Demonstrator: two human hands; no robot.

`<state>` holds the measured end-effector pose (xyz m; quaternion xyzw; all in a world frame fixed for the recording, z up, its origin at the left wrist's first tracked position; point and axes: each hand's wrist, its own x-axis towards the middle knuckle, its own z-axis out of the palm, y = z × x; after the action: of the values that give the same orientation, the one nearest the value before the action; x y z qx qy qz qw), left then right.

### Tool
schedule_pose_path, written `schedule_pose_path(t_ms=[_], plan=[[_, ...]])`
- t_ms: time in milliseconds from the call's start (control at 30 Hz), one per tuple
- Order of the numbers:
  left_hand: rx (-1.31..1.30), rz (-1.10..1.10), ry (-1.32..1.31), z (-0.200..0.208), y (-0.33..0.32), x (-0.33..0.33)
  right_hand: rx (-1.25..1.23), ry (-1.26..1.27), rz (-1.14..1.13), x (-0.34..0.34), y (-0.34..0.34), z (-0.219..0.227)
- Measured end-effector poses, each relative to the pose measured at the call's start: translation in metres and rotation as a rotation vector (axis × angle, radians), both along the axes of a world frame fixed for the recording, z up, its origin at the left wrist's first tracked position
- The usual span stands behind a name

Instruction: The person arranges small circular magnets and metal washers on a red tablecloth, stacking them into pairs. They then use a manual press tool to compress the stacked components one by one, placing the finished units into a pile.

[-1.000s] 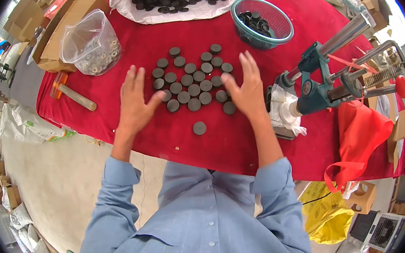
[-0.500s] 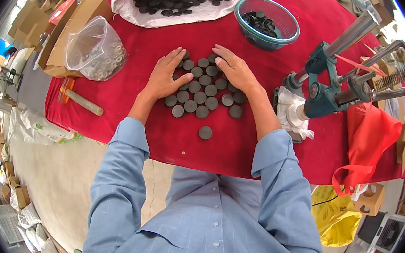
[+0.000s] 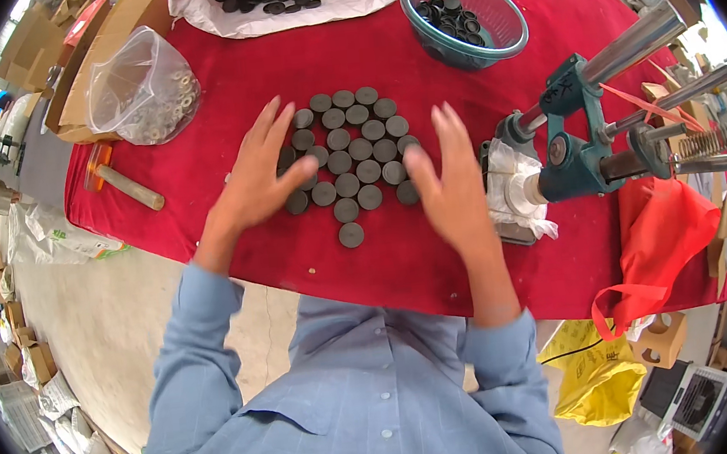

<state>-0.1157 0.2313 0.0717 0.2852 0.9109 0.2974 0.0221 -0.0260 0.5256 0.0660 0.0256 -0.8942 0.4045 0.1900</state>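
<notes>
A cluster of flat, round, dark grey discs [image 3: 360,149] lies in one layer on the red tablecloth [image 3: 296,251], most of them touching. One disc [image 3: 351,234] sits at the near tip of the group. At the left edge of the cluster is my left hand [image 3: 255,172], fingers stretched out and thumb over the outer discs. Along the right edge my right hand [image 3: 451,183] is held with its fingers up and thumb apart, slightly blurred. Neither hand grips a disc. The hands partly hide some of the outer discs.
A teal basket [image 3: 508,48] with black pieces stands far right, beside a white sack [image 3: 265,25] of black discs. Left are a clear bag of small rings [image 3: 150,99] and a hammer [image 3: 130,186]. A teal hand press [image 3: 570,141] and red bag [image 3: 662,233] occupy the right.
Both hands have drawn back toward me and spread to the cluster's sides. The discs now sit closer together, and the lone near disc touches the group. The whole view has shifted slightly.
</notes>
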Motion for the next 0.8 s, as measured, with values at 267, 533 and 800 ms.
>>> schedule_pose_path(t_ms=[267, 533, 800], plan=[[-0.221, 0.136, 0.157, -0.030, 0.013, 0.071, 0.216, -0.102, -0.030, 0.061, -0.048, -0.028], [-0.025, 0.219, 0.220, -0.025, 0.001, 0.096, 0.044, -0.040, -0.003, 0.064, -0.014, -0.022], [0.195, 0.162, 0.261, -0.031, 0.041, 0.126, -0.091, 0.022, 0.048, 0.082, -0.004, -0.032]])
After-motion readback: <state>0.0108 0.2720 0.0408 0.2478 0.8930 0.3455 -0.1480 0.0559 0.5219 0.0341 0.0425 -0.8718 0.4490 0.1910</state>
